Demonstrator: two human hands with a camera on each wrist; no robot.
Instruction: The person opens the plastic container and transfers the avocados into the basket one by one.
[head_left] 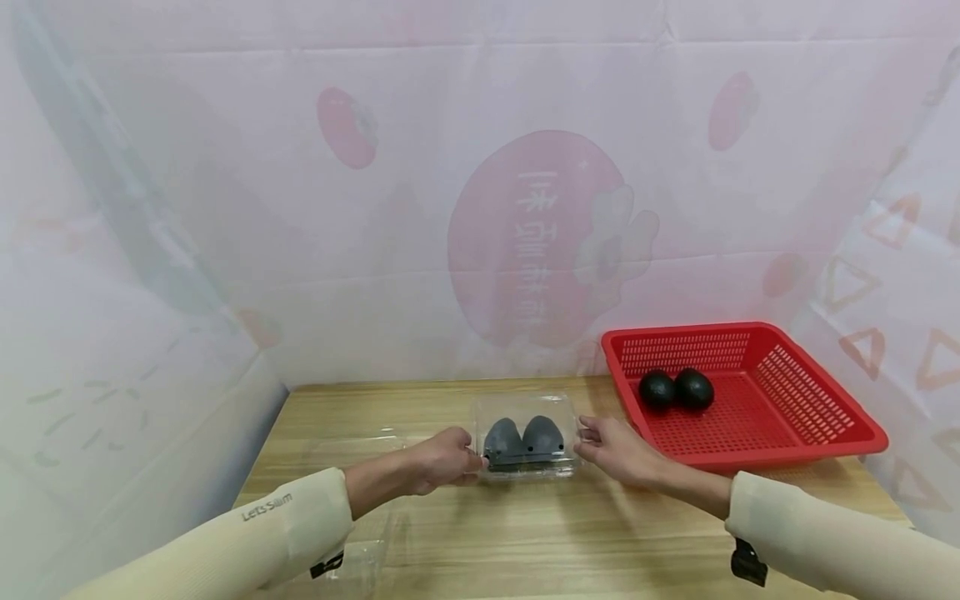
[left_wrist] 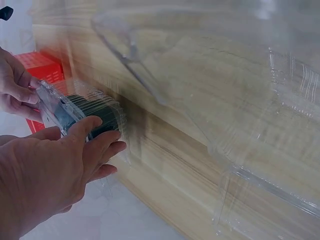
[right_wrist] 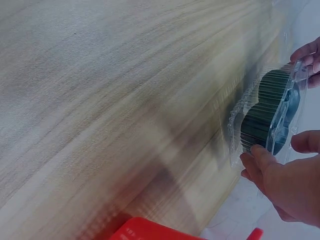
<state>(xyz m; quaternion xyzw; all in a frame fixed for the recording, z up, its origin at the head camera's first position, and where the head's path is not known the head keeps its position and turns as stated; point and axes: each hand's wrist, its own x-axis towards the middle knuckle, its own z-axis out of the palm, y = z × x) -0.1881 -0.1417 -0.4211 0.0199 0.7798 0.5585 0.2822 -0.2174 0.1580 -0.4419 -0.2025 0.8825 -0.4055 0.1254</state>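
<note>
A clear plastic clamshell box (head_left: 525,404) stands between my two hands near the middle of the table. Inside it lie two dark avocados (head_left: 543,437), side by side under the clear plastic. My left hand (head_left: 442,461) grips the box's left end, with the thumb at its near edge. At the opposite end my right hand (head_left: 618,452) holds the box between thumb and fingers. In the right wrist view the ribbed wall of the box (right_wrist: 235,130) shows the dark avocados (right_wrist: 267,112) behind it.
A red plastic basket (head_left: 750,457) sits at the right of the table, with two more avocados (head_left: 693,389) in its left part. More clear plastic packaging (left_wrist: 295,95) lies on the wooden table (head_left: 525,542) at the left. A printed cloth (head_left: 405,250) hangs behind.
</note>
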